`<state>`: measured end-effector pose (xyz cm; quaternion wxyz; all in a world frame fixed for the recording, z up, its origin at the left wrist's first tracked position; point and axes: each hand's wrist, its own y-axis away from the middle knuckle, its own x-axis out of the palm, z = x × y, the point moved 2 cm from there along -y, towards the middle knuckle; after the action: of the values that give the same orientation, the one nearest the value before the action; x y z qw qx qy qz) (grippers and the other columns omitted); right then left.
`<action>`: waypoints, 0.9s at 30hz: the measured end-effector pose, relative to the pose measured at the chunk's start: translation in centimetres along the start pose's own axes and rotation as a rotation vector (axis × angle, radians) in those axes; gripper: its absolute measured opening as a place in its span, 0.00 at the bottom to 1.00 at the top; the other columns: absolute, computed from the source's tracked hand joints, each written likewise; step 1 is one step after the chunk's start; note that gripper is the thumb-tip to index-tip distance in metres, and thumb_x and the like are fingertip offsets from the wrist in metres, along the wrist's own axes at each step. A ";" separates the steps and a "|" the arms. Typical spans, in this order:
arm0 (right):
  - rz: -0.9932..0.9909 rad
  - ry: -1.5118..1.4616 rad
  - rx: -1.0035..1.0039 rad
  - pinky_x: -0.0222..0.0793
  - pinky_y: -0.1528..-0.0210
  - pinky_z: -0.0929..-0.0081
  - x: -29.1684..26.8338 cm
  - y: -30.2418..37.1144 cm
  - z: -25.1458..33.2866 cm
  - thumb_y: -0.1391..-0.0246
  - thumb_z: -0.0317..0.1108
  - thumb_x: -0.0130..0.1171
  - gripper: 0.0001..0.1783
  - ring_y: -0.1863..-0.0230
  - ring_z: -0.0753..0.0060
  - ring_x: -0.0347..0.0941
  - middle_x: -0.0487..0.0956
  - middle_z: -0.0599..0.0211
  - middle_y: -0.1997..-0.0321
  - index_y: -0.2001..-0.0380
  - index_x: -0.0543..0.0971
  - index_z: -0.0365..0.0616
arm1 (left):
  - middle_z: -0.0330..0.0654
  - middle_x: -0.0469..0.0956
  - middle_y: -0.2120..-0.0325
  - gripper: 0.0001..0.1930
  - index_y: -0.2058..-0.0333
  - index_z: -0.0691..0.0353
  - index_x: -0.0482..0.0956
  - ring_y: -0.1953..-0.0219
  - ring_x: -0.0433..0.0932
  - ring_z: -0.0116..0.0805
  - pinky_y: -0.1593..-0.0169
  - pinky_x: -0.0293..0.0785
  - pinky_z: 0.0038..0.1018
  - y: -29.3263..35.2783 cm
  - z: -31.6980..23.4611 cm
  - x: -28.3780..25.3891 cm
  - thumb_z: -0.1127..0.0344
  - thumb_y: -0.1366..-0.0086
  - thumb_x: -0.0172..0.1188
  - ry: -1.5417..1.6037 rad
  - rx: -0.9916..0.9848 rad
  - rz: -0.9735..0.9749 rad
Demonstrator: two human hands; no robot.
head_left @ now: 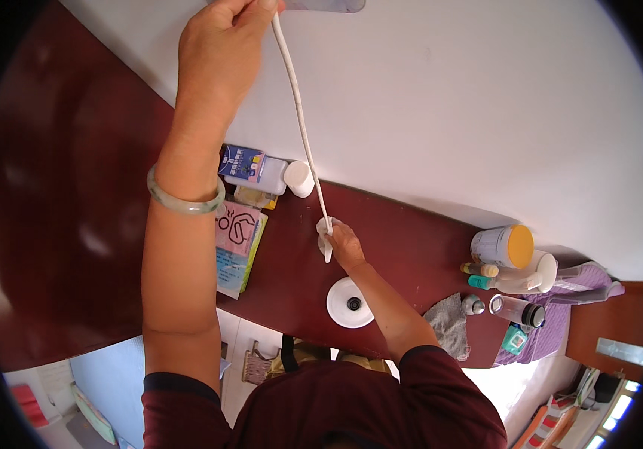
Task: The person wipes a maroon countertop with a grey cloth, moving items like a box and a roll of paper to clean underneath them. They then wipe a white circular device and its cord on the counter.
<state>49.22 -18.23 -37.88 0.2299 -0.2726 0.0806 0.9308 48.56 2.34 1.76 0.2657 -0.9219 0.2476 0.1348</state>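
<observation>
A long white cord runs down along the pale wall to the dark red tabletop. My left hand, raised high at the upper edge with a pale bangle on the forearm, has its fingers closed at the upper part of the cord; the fingertips are partly cut off. Lower down, my right hand grips a crumpled white cloth or tissue against the cord's lower stretch. In front of it lies a round white lid with a black knob.
Left of the cord stand a white bottle, a blue box and flat packets. At the right are a yellow-lidded can, small bottles, a clear tumbler and a grey cloth. A grey object hangs on the wall.
</observation>
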 end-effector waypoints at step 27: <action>-0.037 -2.216 0.272 0.50 0.30 0.47 -11.0 15.9 3.9 0.41 0.40 0.49 0.30 0.32 0.52 0.60 0.67 0.55 0.34 0.37 0.65 0.42 | 0.57 0.64 0.41 0.24 0.41 0.71 0.64 0.39 0.64 0.50 0.37 0.61 0.41 25.2 10.4 7.5 0.68 0.34 0.54 -0.136 -0.072 0.150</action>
<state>48.13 -35.43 -28.23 0.2166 0.7345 -0.0718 0.6391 40.32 -13.31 -20.33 0.2376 -0.8984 0.2925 0.2253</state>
